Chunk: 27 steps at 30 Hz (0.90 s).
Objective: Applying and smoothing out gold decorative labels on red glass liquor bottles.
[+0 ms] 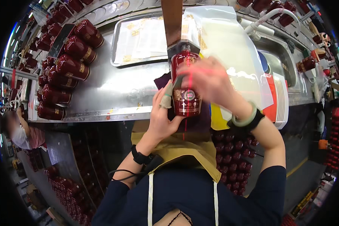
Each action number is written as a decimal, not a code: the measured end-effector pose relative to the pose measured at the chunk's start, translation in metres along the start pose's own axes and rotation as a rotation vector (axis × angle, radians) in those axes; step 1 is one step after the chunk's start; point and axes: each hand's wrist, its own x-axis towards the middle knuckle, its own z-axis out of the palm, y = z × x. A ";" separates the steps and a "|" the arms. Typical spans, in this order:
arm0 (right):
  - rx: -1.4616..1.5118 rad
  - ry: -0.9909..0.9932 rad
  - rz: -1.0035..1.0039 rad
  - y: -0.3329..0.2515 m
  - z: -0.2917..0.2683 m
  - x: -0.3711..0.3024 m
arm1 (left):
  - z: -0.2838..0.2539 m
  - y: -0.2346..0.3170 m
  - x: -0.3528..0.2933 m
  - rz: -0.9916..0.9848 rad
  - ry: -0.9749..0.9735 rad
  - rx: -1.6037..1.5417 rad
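A glossy dark red bottle (187,103) with gold and white decoration lies in front of me at the bench edge, its neck pointing away. My left hand (162,115) grips its left side, thumb near the base; pale covers sit on its fingers. Over the bottle's middle is my right hand (211,81), blurred by motion, its fingers curled. A small dark flat piece (179,81) shows at its fingertips, too smeared to name. Red light lines cross the bottle and the right hand. Dark purple cloth (162,80) lies beside the bottle.
Several dark red jars (72,67) lie at the left. A metal tray (115,56) holds white sheets with gold prints. Translucent sheeting (229,49) covers the right side near a sink (280,52). A brown upright bar (172,22) stands behind the bottle.
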 end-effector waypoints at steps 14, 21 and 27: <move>-0.086 0.104 0.129 -0.001 -0.023 -0.011 | -0.002 -0.003 -0.001 -0.011 -0.021 0.011; 0.133 -0.168 0.020 -0.082 -0.020 -0.082 | -0.009 -0.002 0.004 -0.133 -0.119 -0.113; 0.223 0.312 0.688 -0.077 -0.026 -0.090 | -0.009 -0.005 0.005 -0.313 -0.074 -0.644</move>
